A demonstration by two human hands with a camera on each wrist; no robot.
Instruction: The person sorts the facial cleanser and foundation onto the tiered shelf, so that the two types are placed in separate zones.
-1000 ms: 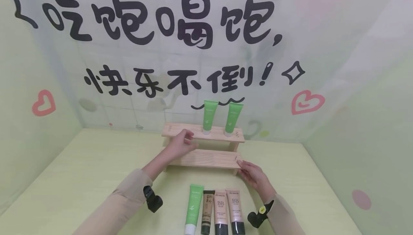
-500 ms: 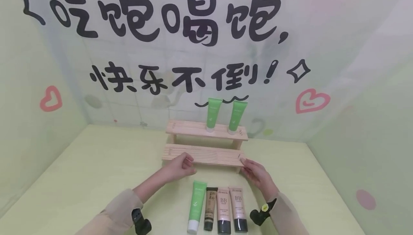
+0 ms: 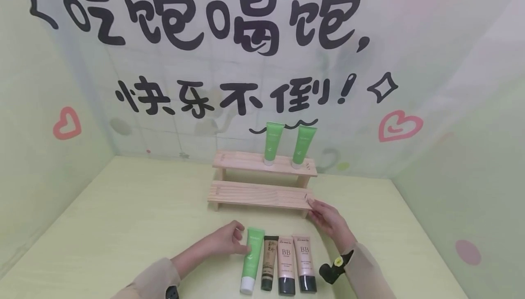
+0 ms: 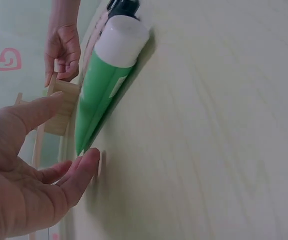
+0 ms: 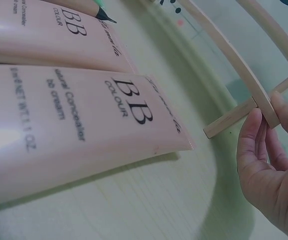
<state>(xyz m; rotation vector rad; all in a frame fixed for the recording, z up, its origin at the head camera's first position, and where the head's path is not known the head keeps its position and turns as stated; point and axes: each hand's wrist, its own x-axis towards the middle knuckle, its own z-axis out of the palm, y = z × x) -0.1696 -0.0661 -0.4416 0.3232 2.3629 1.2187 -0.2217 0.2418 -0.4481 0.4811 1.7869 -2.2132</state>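
My left hand [image 3: 224, 240] is beside the upper part of a green squeeze tube [image 3: 253, 260] with a white cap, lying on the table. In the left wrist view the thumb and fingers are spread, with the fingertips [image 4: 90, 159] close to the flat end of that tube. My right hand [image 3: 329, 218] pinches the right front corner of the lower step of a wooden two-step display stand [image 3: 262, 196], thumb on top and fingers beneath. On the upper step two more green tubes [image 3: 273, 144] stand upright on their caps.
Right of the lying green tube, a brown tube [image 3: 269, 262] and two pink BB cream tubes [image 3: 286, 265] with black caps lie side by side on the pale yellow table [image 3: 135, 217]. A printed wall [image 3: 184, 139] rises behind the stand.
My left hand has come down from the stand's upper step, past the lower step, to the lying green tube. My right hand keeps its hold on the corner of the stand.
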